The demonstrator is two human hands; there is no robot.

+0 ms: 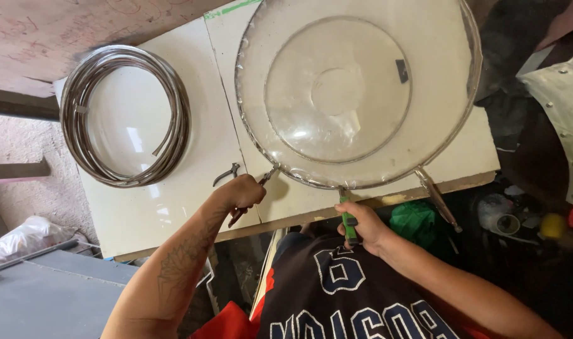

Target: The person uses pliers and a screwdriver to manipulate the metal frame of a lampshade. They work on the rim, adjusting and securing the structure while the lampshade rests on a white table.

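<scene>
A large round glass lid (355, 88) with a metal rim lies on a white table (173, 207). My left hand (241, 193) grips red-handled locking pliers (261, 182) clamped on the rim at the lower left. My right hand (360, 227) holds green-handled pliers (348, 216) clamped on the rim's near edge. A third pair of silver locking pliers (436, 196) hangs clamped on the rim at the lower right, untouched.
A coil of metal trim strip (126, 116) lies on the table's left half. Another pair of dark pliers (227, 174) rests beside my left hand. Cluttered items (506, 220) sit below the table at the right; a grey surface (42, 295) is at lower left.
</scene>
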